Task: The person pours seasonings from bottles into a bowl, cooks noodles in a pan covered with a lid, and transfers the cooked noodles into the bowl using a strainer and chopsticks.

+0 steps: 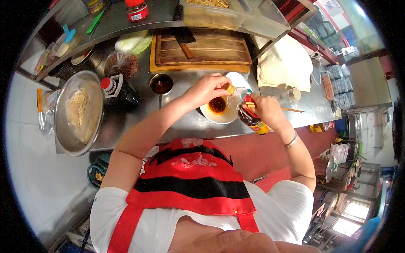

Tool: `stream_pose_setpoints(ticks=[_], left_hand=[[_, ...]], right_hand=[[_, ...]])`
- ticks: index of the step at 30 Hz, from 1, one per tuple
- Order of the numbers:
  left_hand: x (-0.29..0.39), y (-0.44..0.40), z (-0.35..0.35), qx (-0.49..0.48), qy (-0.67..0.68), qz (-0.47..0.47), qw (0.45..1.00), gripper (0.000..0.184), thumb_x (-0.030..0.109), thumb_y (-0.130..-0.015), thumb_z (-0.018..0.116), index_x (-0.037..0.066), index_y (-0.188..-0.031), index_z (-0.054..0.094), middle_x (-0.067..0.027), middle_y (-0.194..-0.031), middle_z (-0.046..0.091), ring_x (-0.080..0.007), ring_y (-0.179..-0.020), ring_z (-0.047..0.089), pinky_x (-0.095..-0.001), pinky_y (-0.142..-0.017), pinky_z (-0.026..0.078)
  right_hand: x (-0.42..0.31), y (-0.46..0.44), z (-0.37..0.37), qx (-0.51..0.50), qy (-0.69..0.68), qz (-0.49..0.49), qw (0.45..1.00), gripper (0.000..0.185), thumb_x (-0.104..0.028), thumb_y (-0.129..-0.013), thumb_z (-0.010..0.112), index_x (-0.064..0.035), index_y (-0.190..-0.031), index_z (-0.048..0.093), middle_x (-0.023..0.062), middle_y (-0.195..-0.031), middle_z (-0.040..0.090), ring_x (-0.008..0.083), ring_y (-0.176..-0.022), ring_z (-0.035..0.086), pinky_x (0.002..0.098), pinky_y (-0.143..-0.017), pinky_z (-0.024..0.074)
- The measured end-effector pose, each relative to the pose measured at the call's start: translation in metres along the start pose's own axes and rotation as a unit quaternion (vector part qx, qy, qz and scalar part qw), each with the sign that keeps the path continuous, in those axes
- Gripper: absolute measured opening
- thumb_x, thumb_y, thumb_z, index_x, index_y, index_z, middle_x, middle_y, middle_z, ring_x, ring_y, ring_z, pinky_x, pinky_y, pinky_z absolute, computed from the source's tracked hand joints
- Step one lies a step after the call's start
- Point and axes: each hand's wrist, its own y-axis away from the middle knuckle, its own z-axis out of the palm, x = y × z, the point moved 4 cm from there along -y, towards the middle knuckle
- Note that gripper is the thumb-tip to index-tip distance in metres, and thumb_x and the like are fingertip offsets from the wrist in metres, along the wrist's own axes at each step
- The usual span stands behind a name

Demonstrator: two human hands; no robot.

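A bottle of dark liquid (258, 127) tilts just beside a white bowl (207, 114) of dark sauce (217, 105) — the right hand (269, 110) is closed around the bottle's upper part, with chopsticks (294, 111) in the same grip. The left hand (204, 90) pinches a small yellow-brown object (229, 87) near the bowl's far edge.

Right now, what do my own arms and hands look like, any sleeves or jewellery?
You're wearing a white short left sleeve and a matching right sleeve. Your left hand and right hand are ungloved. A silvery bracelet circles the right wrist.
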Motion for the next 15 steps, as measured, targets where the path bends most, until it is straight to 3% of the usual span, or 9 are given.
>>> stream_pose_setpoints(ticks=[1,3,4,6,8,12,15], left_hand=[[-0.007,-0.002,0.006,0.004,0.005,-0.018,1.000,0.030,0.008,-0.083,0.066,0.003,-0.113,0.060,-0.0077,-0.090,0.064,-0.0133,-0.079,0.062,-0.0289,-0.072,0.050],[-0.004,-0.003,0.012,0.018,-0.015,-0.009,1.000,0.028,0.014,-0.086,0.065,-0.001,-0.109,0.061,-0.0089,-0.086,0.068,-0.0124,-0.076,0.064,-0.0295,-0.068,0.050],[-0.007,-0.004,0.017,-0.005,0.015,-0.063,0.998,0.028,0.017,-0.086,0.065,-0.002,-0.106,0.062,-0.0100,-0.086,0.068,-0.0130,-0.076,0.064,-0.0297,-0.067,0.050],[-0.006,-0.005,0.022,-0.028,0.046,-0.117,0.992,0.028,0.020,-0.087,0.064,-0.002,-0.103,0.064,-0.0110,-0.087,0.069,-0.0136,-0.075,0.065,-0.0298,-0.066,0.051],[-0.008,-0.005,0.025,-0.057,-0.005,-0.195,0.979,0.028,0.024,-0.088,0.063,-0.002,-0.099,0.065,-0.0112,-0.083,0.069,-0.0156,-0.072,0.066,-0.0306,-0.063,0.051],[-0.013,-0.002,0.031,-0.051,-0.037,-0.171,0.983,0.027,0.020,-0.087,0.063,-0.003,-0.101,0.064,-0.0117,-0.085,0.069,-0.0167,-0.072,0.066,-0.0310,-0.063,0.051],[-0.018,0.002,0.038,-0.023,0.067,-0.120,0.990,0.026,0.017,-0.087,0.063,-0.003,-0.104,0.061,-0.0131,-0.088,0.069,-0.0171,-0.074,0.067,-0.0304,-0.065,0.052]], right_hand=[[0.004,0.001,0.005,0.000,-0.002,0.001,1.000,0.033,-0.038,-0.084,0.062,-0.0053,-0.090,0.058,0.0196,-0.071,0.062,0.0376,-0.070,0.062,0.0451,-0.063,0.0478],[0.005,0.004,0.011,0.002,0.024,-0.035,0.999,0.022,-0.022,-0.083,0.060,-0.0035,-0.095,0.059,0.0204,-0.069,0.063,0.0361,-0.067,0.064,0.0454,-0.062,0.0504],[0.003,0.007,0.010,0.001,0.034,-0.035,0.999,0.019,-0.018,-0.083,0.058,-0.0030,-0.094,0.059,0.0196,-0.070,0.064,0.0345,-0.067,0.065,0.0447,-0.062,0.0509],[0.002,0.010,0.013,-0.012,0.046,-0.030,0.998,0.019,-0.018,-0.083,0.058,-0.0036,-0.095,0.060,0.0192,-0.070,0.064,0.0341,-0.068,0.065,0.0444,-0.062,0.0511],[0.006,0.012,0.019,-0.026,0.050,-0.025,0.998,0.022,-0.022,-0.084,0.058,-0.0051,-0.098,0.060,0.0180,-0.070,0.064,0.0330,-0.068,0.066,0.0436,-0.061,0.0515],[0.014,0.013,0.032,-0.035,0.045,-0.023,0.998,0.025,-0.025,-0.084,0.059,-0.0057,-0.100,0.059,0.0179,-0.071,0.065,0.0329,-0.069,0.066,0.0434,-0.061,0.0517],[0.015,0.014,0.030,-0.029,0.040,-0.024,0.998,0.025,-0.025,-0.084,0.058,-0.0058,-0.099,0.059,0.0175,-0.071,0.065,0.0331,-0.069,0.066,0.0435,-0.061,0.0516]])
